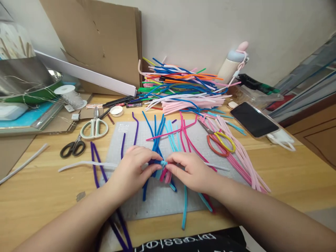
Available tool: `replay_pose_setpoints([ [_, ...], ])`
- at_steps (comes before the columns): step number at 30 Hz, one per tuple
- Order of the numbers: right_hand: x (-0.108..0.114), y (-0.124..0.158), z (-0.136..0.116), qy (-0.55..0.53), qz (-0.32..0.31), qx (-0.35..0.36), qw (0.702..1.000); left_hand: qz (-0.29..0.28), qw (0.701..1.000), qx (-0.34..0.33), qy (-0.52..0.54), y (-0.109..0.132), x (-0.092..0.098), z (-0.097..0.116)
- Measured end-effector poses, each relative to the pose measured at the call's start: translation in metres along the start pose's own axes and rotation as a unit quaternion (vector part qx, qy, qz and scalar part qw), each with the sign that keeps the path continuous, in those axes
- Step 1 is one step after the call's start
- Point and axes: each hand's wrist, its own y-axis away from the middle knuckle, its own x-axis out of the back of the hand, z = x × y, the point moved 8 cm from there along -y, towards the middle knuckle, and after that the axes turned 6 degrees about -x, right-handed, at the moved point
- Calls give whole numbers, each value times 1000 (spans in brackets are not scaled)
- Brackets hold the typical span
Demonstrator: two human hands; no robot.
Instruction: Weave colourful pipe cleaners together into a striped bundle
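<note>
Closest to me, black fabric (189,242) bears white lettering, blurred and cut off, which I can't read whole. Past it, a grey cutting mat (149,206) lies on the wooden table (291,182); the print in its far left corner is too small to make out. Over its middle I pinch a pipe-cleaner bundle (163,173) — light blue, magenta and pink stubs — with both hands' fingertips nearly meeting. My left hand (135,165) grips its left side between thumb and forefinger; my right hand (193,171) pinches the right side just as narrowly. The stubs' long axis runs toward me, cut ends pointing near and slightly left. Beyond my fingers, dark blue pipe cleaners (154,140) fan away across the mat. Orange-and-yellow-handled scissors (222,143) lie to the right, cream-handled scissors (94,128) to the left. Farther back sit a dark-screened phone (254,120), then a heaped multicoloured pile of pipe cleaners (189,101) — with brown cardboard (105,42) standing against the wall.
</note>
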Motion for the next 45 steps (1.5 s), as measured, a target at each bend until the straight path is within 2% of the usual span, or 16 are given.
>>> replay_pose_setpoints([
  [4, 3, 2, -6, 18, 38, 19, 999, 17, 1000, 18, 5, 3, 3, -1],
  [6, 6, 0, -1, -12, 55, -12, 998, 87, 995, 37, -31, 5, 18, -1],
  [8, 8, -3, 4, -79, 54, -51, 994, 191, 975, 60, -92, 10, 42, -1],
  [10, 10, -7, 3, -135, 40, -65, 988, 245, 957, 82, -135, 14, 57, 0],
  [11, 11, -8, 0, -146, 35, -62, 987, 238, 956, 92, -143, 13, 58, -1],
  [13, 14, -11, -8, -133, 30, -46, 990, 184, 967, 116, -131, 10, 53, -9],
  [15, 16, -13, -15, -96, 28, -24, 995, 136, 978, 139, -78, 8, 43, -19],
  [18, 17, -16, -21, -19, 39, 5, 999, 93, 984, 149, 30, 7, 31, -29],
  [21, 16, -18, -21, 55, 51, 8, 997, 58, 982, 158, 83, 7, 25, -35],
  [24, 11, -19, -24, 104, 62, 11, 993, 60, 979, 165, 108, 8, 24, -35],
  [28, -1, -16, -31, 108, 58, 38, 992, 59, 968, 180, 163, 11, 16, -34],
  [36, -5, -16, -21, 65, 57, 11, 996, 49, 938, 201, 280, 14, 3, -34],
  [40, -3, -15, -12, 33, 73, -26, 996, 70, 931, 197, 300, 13, 4, -29],
  [45, -1, -14, -6, -60, 37, -42, 997, 100, 914, 207, 334, 15, 9, -35],
])
